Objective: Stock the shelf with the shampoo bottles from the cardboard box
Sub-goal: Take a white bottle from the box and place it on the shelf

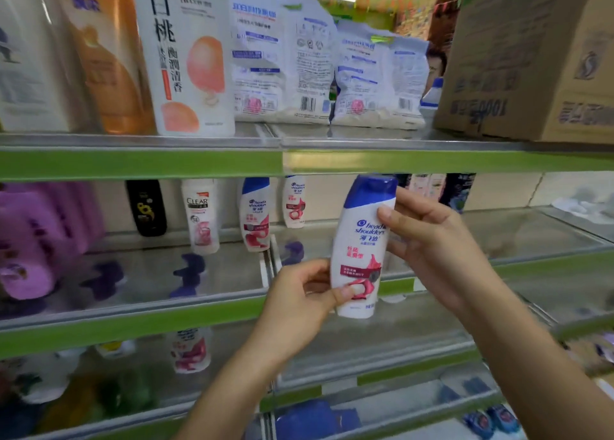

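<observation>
I see a cardboard box [531, 57] sitting at two o'clock on the upper shelf [299, 163]; its contents are hidden from me. At centre I hold a Head & Shoulders shampoo bottle [362, 246] upright in front of the middle shelf [133, 320], off its surface. My left hand [299, 300] pinches its base and my right hand [428, 240] grasps its upper part below the blue cap. Two matching bottles [255, 213] stand at eleven o'clock beside a Clear bottle [201, 215]. The lower shelves are blurred.
</observation>
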The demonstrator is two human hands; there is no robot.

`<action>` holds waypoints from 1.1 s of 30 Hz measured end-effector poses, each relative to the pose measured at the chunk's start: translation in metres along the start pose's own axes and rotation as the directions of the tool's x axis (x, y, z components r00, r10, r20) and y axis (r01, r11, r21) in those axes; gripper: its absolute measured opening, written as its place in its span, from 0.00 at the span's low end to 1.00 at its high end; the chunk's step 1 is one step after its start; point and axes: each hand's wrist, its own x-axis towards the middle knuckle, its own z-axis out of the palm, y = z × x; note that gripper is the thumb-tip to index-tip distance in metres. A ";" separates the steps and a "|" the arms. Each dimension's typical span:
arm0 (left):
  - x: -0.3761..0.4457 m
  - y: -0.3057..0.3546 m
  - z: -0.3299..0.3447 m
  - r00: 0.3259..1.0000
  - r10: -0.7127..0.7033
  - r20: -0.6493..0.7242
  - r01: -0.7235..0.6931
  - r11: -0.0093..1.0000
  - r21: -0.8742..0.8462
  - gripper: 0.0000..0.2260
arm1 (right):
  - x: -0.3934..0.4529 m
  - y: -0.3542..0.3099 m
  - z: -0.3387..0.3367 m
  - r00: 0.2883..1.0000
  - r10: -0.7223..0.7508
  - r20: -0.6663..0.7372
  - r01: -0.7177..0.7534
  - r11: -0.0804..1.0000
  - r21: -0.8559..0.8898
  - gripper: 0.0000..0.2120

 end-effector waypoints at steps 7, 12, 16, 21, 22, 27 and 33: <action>0.050 -0.037 -0.003 0.990 0.003 -0.143 0.012 0.995 0.104 0.11 | 0.050 0.051 -0.011 0.997 -0.004 0.080 0.000 0.999 0.042 0.19; 0.087 -0.056 -0.012 0.982 0.020 -0.188 0.007 0.990 0.142 0.12 | 0.094 0.079 -0.011 0.993 -0.055 0.109 0.050 0.998 0.050 0.17; 0.116 -0.080 -0.019 0.976 -0.005 -0.218 0.040 0.987 0.157 0.10 | 0.130 0.110 -0.013 0.989 -0.065 0.134 0.063 0.998 0.020 0.18; 0.140 -0.104 -0.024 0.971 -0.019 -0.237 0.071 0.975 0.213 0.11 | 0.156 0.136 -0.017 0.976 -0.104 0.193 0.105 0.994 0.005 0.15; 0.145 -0.107 -0.026 0.969 -0.015 -0.247 0.074 0.970 0.231 0.11 | 0.159 0.140 -0.018 0.972 -0.118 0.206 0.119 0.993 0.005 0.15; 0.165 -0.116 -0.038 0.966 0.011 -0.258 0.087 0.927 0.364 0.12 | 0.180 0.153 -0.016 0.948 -0.168 0.269 0.177 0.984 -0.009 0.15; 0.192 -0.125 -0.042 0.948 -0.021 -0.319 0.171 0.878 0.448 0.10 | 0.206 0.162 -0.018 0.941 -0.151 0.303 0.159 0.987 0.000 0.13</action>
